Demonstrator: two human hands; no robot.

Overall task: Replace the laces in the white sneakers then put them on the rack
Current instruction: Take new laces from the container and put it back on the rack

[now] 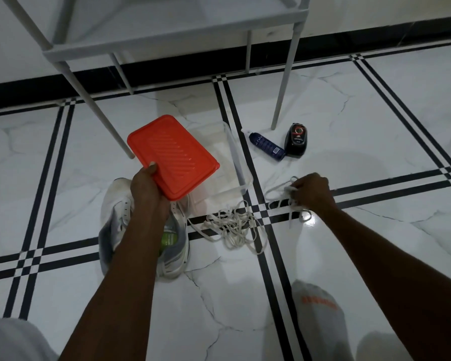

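My left hand (pixel 147 187) grips an orange plastic lid (pixel 171 156) by its near corner and holds it above the floor. Under that arm lie two white sneakers (pixel 176 246), side by side, partly hidden by my forearm. My right hand (pixel 311 191) is curled around a bunch of white lace (pixel 279 190) on the floor. A second tangle of white laces (pixel 232 226) lies between the sneakers and my right hand. The white rack (pixel 167 35) stands at the back, its legs on the tiles.
A clear plastic box (pixel 235 162) sits open behind the lid. A dark blue bottle (pixel 267 147) lies on its side beside a black polish container (pixel 296 139), near a rack leg (pixel 281 92). My socked foot (pixel 318 316) is at the lower right.
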